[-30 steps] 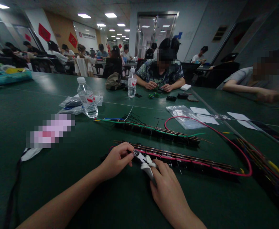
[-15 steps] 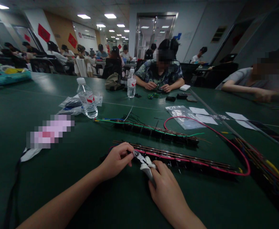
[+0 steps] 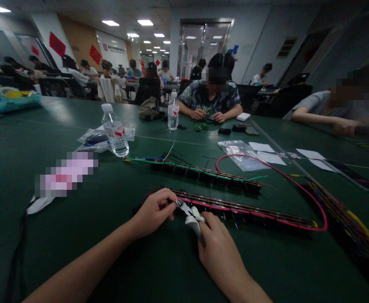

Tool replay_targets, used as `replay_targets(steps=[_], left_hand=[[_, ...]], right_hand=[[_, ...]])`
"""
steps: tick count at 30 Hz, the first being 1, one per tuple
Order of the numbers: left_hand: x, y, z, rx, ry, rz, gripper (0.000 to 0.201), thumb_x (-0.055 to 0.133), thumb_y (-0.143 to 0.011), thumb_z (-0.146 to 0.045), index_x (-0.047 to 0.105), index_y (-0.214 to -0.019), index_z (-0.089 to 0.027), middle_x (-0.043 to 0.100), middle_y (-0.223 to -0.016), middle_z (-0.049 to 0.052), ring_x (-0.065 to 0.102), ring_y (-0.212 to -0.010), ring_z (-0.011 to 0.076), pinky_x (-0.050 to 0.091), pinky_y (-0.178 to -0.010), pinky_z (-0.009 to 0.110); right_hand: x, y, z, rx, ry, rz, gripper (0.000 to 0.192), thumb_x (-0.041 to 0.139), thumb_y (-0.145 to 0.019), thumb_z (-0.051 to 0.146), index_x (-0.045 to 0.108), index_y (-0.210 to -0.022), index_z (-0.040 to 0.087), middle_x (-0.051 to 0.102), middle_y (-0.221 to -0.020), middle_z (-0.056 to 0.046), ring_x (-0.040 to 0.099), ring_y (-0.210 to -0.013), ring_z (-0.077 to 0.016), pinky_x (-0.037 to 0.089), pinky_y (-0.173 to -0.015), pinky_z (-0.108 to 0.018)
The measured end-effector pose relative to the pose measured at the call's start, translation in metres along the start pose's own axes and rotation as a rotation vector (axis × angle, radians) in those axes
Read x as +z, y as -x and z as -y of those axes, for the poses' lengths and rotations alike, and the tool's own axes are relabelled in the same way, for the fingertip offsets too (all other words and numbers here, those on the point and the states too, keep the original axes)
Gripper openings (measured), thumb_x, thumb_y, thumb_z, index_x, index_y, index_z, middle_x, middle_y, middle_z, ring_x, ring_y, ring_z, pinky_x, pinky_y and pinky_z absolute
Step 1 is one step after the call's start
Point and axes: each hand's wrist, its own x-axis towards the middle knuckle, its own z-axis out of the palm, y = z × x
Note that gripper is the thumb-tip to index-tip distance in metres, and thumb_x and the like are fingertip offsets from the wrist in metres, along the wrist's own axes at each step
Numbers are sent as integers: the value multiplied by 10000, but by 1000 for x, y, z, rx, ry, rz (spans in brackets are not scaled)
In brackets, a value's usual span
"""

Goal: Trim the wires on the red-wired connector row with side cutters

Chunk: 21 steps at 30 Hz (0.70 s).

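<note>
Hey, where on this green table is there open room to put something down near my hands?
Bare table lies between your forearms and left of the left hand. Crowded: the wired strips, the red wire, the cable bundle at right.

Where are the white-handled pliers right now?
In the head view, low and centre: the pliers are in the right hand, tips at the left hand, by the near terminal strip's left end.

Green desk is occupied by two wired strips, bottles, bags, papers.
</note>
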Motion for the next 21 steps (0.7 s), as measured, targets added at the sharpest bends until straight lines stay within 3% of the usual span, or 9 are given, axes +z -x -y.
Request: replay_targets(steps=[21], left_hand=[[-1, 0, 4, -4, 10, -5, 59, 542, -896, -186, 585, -887, -147, 539, -967, 34, 594, -635, 94, 493, -592, 254]], right_hand=[[-3, 1, 0, 10, -48, 15, 325, 527, -723, -21, 628, -973, 160, 583, -1094, -121, 590, -933, -261, 529, -815, -411]])
